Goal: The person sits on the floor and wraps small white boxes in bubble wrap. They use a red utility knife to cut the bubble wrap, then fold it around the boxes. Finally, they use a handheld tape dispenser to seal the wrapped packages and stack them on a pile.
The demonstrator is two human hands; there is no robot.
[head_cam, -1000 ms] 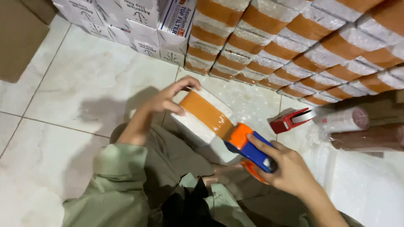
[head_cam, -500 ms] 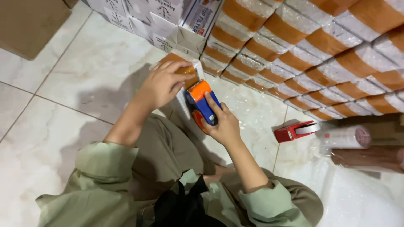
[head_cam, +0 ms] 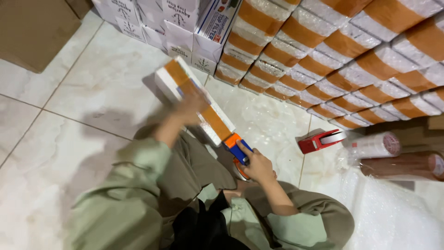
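Tape dispenser point(head_cam: 238, 150) pulled back, right-hand grip point(head_cam: 255, 165) clenched around it, left hand point(head_cam: 193, 107) pressing parcel point(head_cam: 194, 99).
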